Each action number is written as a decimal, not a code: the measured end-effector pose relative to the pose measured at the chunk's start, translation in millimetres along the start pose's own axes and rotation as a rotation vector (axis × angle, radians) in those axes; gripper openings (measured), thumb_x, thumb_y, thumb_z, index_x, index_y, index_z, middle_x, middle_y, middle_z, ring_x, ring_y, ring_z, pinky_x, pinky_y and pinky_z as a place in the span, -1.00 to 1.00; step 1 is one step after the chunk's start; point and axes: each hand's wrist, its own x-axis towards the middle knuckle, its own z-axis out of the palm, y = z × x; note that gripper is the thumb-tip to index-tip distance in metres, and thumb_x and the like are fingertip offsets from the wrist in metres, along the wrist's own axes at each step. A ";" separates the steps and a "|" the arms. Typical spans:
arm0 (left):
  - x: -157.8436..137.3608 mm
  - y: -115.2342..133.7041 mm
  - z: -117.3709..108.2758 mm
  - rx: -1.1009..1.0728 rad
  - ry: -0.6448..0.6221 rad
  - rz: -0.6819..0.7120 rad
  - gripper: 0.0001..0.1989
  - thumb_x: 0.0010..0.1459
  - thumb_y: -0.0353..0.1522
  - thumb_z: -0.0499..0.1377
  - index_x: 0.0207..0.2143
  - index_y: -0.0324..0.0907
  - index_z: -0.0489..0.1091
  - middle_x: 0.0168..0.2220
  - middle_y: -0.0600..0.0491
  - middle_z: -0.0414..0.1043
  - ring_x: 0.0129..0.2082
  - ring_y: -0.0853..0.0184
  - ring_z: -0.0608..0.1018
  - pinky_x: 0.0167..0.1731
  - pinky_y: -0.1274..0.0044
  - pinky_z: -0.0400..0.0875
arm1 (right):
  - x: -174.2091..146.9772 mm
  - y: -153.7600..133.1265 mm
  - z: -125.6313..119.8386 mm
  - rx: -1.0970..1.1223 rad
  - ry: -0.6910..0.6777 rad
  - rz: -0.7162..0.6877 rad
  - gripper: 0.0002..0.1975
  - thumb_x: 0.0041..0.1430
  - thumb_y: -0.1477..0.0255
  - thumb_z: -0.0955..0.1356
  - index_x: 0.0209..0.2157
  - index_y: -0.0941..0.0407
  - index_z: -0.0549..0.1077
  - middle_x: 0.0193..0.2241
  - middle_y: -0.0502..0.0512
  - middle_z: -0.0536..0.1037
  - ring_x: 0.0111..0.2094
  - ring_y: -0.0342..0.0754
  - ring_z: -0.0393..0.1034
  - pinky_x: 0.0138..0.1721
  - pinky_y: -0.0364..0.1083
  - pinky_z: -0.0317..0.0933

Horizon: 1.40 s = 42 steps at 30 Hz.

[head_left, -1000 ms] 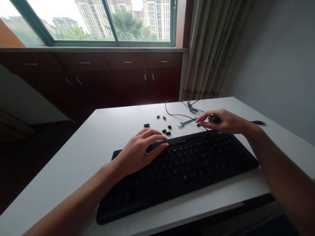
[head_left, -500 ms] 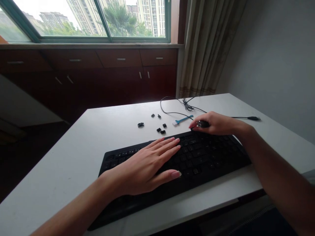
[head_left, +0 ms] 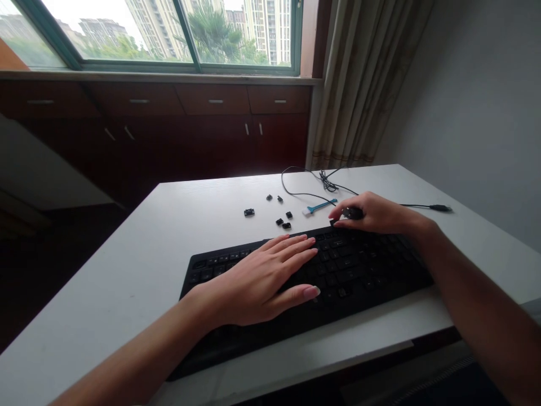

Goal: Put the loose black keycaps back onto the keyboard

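Observation:
A black keyboard (head_left: 329,316) lies on the white table, and part of it is covered by my hands. My left hand (head_left: 266,276) rests flat across its left half, fingers stretched out and thumb apart. At the keyboard's back edge, my right hand (head_left: 367,213) is closed around a dark, rounded, glossy object (head_left: 353,213) whose kind I cannot make out. A small black piece shows at its fingertips, over the edge. One key spot (head_left: 344,291) appears to lack its cap. Several loose black keycaps (head_left: 287,225) lie behind the keyboard.
A blue-handled brush (head_left: 321,207) with pale bristles lies behind the keyboard. Near the back edge of the white table (head_left: 127,282) is a bundled black cable (head_left: 327,181), with a plug (head_left: 440,208) at the right. Beyond stand wooden cabinets (head_left: 169,141) and a curtain (head_left: 359,84).
The whole view has shifted slightly, so the table and keyboard appear a little further right. Both hands keep nearly the same place on the keyboard; the right fingertips have shifted slightly at the back edge.

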 end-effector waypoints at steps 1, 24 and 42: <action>-0.2 0.2 -0.2 -0.013 0.011 -0.001 -0.36 0.39 -0.04 -0.08 0.39 -0.12 0.00 0.43 0.05 -0.09 0.43 0.22 0.01 0.41 0.28 -0.08 | -0.2 -0.9 -0.2 0.007 0.001 -0.008 -0.69 0.17 0.22 0.41 -0.10 0.04 0.60 -0.16 0.01 0.67 -0.14 0.01 0.54 -0.08 -0.07 0.34; -14.9 -52.2 -9.0 -0.111 0.600 -0.239 -0.73 0.34 -0.24 0.09 -0.22 -0.16 0.55 -0.13 -0.04 0.51 -0.24 0.31 0.54 -0.27 0.47 0.47 | -1.8 3.9 -2.8 0.026 -0.051 -0.049 -0.69 0.13 0.26 0.42 -0.09 0.03 0.62 -0.15 0.04 0.67 -0.15 0.03 0.55 -0.07 -0.04 0.39; -14.7 -51.4 -7.0 -0.069 0.536 -0.279 -0.67 0.34 -0.19 0.07 -0.26 -0.17 0.56 -0.14 -0.04 0.52 -0.31 0.34 0.52 -0.31 0.49 0.47 | -4.7 -0.5 -5.9 0.080 -0.070 -0.013 -0.68 0.15 0.17 0.43 -0.12 0.02 0.62 -0.20 0.04 0.66 -0.19 0.00 0.52 -0.15 -0.05 0.36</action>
